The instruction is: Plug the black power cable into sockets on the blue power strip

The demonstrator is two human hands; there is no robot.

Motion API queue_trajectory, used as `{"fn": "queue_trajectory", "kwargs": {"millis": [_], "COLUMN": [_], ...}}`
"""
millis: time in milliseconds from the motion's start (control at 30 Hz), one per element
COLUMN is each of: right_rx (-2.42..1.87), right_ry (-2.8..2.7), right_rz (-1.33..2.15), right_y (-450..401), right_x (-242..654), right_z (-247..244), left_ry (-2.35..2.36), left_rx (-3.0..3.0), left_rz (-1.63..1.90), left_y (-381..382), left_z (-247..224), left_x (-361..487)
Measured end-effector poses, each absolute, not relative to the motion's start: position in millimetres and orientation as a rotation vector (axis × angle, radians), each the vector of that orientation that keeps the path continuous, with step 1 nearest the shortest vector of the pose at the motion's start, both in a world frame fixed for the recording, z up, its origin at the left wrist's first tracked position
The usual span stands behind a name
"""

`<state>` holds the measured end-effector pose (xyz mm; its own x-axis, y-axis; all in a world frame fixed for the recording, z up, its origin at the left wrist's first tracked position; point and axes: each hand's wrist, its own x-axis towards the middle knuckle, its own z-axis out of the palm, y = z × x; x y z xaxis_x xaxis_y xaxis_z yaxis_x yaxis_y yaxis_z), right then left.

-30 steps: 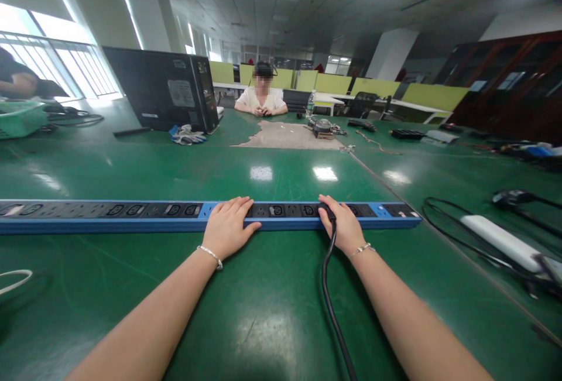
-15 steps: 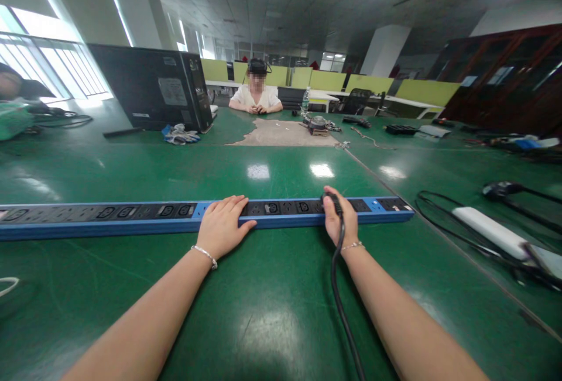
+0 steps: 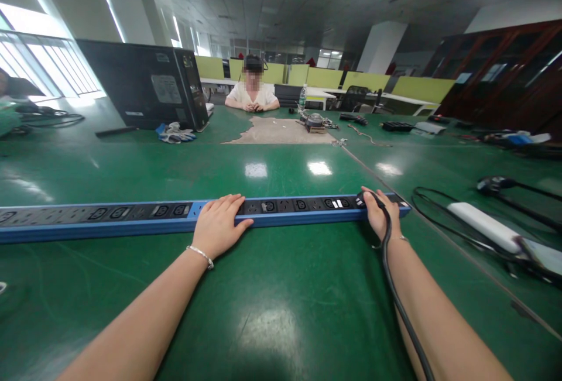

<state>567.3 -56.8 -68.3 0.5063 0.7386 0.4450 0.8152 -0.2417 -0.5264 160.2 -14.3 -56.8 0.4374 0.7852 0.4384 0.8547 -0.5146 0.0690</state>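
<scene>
A long blue power strip (image 3: 290,219) with black sockets lies across the green table in front of me. My left hand (image 3: 222,220) rests flat over its middle, fingers stretched out and touching the top, thumb along the near side. Near the strip's right end, my right hand (image 3: 383,217) is closed around a black plug (image 3: 360,198). The plug's black cord (image 3: 391,270) hangs over my right wrist and runs down past the bottom edge. Whether the plug sits in a socket or only touches the strip cannot be made out.
A black computer case (image 3: 140,85) stands at the back left, with gloves (image 3: 175,133) beside it. Across the table sits a person (image 3: 252,94). To the right lie a white adapter block (image 3: 483,226) and black cables (image 3: 518,191). A bottle (image 3: 302,97) stands farther back.
My right hand has moved right along the power strip, carrying the plug and cord with it. The sockets it covered now show. My left hand stays on the strip.
</scene>
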Motion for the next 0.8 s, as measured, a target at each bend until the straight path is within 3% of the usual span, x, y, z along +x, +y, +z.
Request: {"fn": "queue_trajectory", "kwargs": {"millis": [800], "right_rx": [-2.138], "right_ry": [-1.293], "right_rz": [-0.044], "right_y": [-53.0], "right_x": [564.5], "right_z": [-60.3], "left_ry": [-1.464], "left_rx": [-2.508], "left_rz": [-0.593], "left_y": [-14.7], "left_z": [-56.1], "left_x": [161.1]}}
